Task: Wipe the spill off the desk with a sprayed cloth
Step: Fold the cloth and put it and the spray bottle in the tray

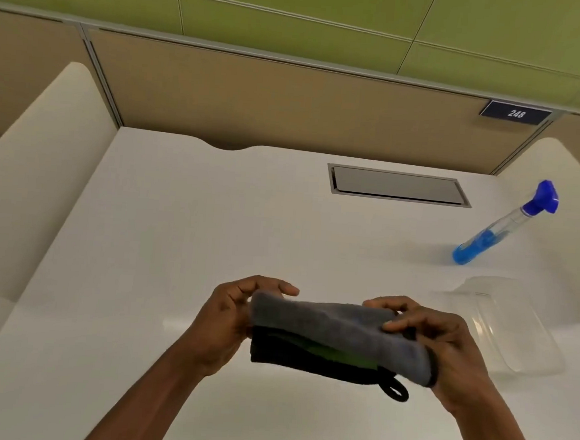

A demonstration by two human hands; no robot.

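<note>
My fingers (287,290) pinch both ends of the folded grey cloth (335,333), held above the white desk (178,229). Spray bottle (501,227) stands far right; a one-handed reach may unfold the cloth.

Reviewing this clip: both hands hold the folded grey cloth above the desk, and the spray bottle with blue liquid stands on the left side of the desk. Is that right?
Not quite. The head view shows the spray bottle on the right side of the desk, beyond the clear plastic container. The rest holds: the left hand and right hand both hold the folded grey cloth above the desk.
</note>
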